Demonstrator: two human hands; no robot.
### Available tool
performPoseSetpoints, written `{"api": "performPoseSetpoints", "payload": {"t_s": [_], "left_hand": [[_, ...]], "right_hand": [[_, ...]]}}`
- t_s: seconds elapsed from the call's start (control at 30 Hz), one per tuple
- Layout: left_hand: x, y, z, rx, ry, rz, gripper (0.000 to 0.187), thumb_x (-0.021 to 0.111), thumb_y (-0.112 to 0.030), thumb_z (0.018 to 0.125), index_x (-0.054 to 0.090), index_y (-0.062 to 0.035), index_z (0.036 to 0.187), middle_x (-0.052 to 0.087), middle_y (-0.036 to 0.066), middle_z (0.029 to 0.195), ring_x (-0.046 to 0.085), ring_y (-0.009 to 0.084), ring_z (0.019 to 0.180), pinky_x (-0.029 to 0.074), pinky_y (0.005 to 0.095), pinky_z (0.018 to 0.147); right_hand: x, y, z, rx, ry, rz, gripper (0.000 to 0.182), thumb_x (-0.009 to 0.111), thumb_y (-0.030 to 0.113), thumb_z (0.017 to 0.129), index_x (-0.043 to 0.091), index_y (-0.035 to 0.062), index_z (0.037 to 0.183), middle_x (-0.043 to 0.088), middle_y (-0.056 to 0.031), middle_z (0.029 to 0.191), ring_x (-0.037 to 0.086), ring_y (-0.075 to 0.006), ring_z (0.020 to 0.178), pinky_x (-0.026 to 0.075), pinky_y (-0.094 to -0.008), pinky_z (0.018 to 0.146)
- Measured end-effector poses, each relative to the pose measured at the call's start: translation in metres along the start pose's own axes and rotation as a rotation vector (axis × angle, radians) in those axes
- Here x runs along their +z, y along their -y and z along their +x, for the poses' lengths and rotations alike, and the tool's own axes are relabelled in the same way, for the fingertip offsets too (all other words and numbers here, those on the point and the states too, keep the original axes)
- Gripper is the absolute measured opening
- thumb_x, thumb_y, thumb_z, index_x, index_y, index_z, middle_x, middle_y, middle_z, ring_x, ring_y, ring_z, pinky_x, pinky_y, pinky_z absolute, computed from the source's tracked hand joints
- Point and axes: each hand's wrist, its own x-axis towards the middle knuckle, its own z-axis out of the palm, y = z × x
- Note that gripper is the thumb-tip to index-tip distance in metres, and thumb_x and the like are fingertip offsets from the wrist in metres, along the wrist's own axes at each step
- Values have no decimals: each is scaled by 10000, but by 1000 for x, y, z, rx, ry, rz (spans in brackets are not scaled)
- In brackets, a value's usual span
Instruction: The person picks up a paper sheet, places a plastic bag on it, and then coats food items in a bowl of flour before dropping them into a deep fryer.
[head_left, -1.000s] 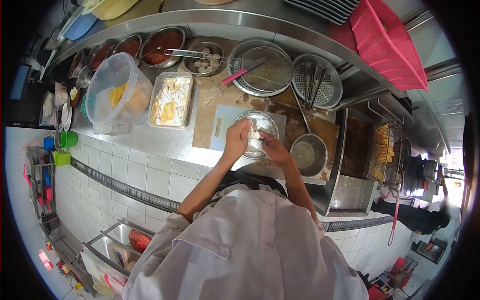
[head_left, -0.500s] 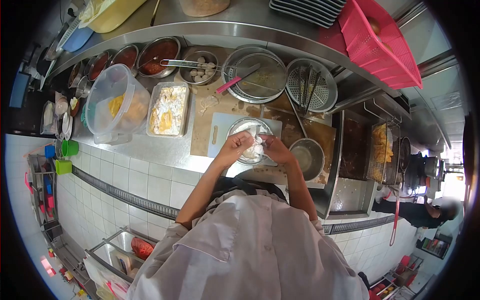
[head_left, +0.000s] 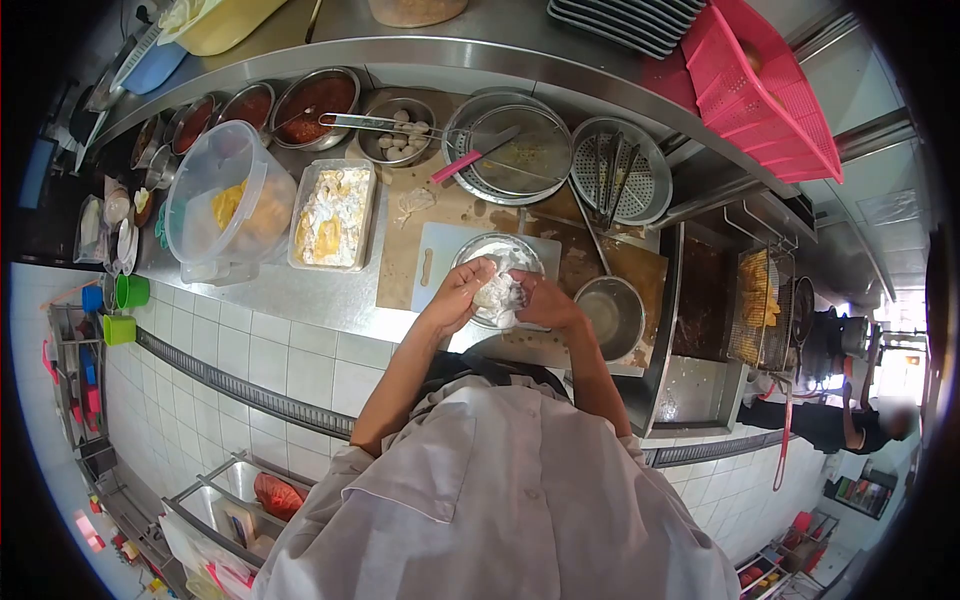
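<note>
A metal bowl [head_left: 532, 255] of white flour sits on a white cutting board [head_left: 432, 250]. Above the bowl's near side I hold a lumpy, flour-coated piece of food [head_left: 496, 296]; its exact kind is hidden under the coating. My left hand [head_left: 458, 296] is closed, pinching the piece at its left side with thumb and fingers. My right hand [head_left: 548, 300] is closed too, its floury fingers curled against the right side of the piece. Left of the board stands a rectangular tub [head_left: 370, 220] of flour-dusted and yellow pieces.
An empty-looking metal bowl [head_left: 612, 312] stands right of the board. Behind are a strainer [head_left: 520, 150] with a pink-handled knife [head_left: 462, 166], a colander [head_left: 650, 170] with tongs, and bowls of red sauce [head_left: 318, 100]. A fryer basket [head_left: 758, 300] hangs at right; a person [head_left: 830, 425] is beyond.
The floury piece has come up into clearer view between my hands, which have shifted only slightly. The camera view has moved a little. The person at right has changed arm position.
</note>
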Motion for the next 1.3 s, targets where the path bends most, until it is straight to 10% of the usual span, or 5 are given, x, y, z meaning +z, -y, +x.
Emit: {"api": "performPoseSetpoints", "payload": {"t_s": [0.37, 0.77, 1.07, 1.3], "left_hand": [[1, 0, 3, 38, -186, 231, 183, 695, -275, 1046, 682, -93, 1025, 638, -50, 946, 531, 23, 798, 414, 200, 675], [-4, 3, -8, 130, -202, 273, 204, 734, -162, 1008, 617, -78, 1153, 628, -16, 968, 586, 59, 878, 502, 228, 764], [-6, 9, -9, 374, -130, 623, 299, 710, -193, 1025, 615, -33, 1259, 637, 20, 1053, 618, 102, 923, 536, 259, 837], [-5, 12, -10, 172, -122, 623, 298, 699, -224, 1035, 651, -35, 1260, 625, -26, 913, 561, 61, 804, 497, 244, 754]], "right_hand": [[41, -50, 24, -258, -453, 166, 555, 783, 66, 796, 640, -80, 1312, 734, -109, 1067, 643, -131, 963, 541, -306, 859], [42, -63, 36, 19, -695, 117, 439, 759, 87, 839, 673, -118, 1217, 754, -127, 1036, 665, -140, 929, 548, -309, 826], [29, -53, 20, -95, -351, 475, 400, 622, 8, 884, 652, -77, 1273, 740, -103, 1096, 649, -142, 977, 522, -316, 902], [17, -51, 4, -120, -225, 149, 442, 659, 71, 851, 632, -99, 1258, 727, -146, 1047, 652, -191, 989, 508, -331, 943]]}}
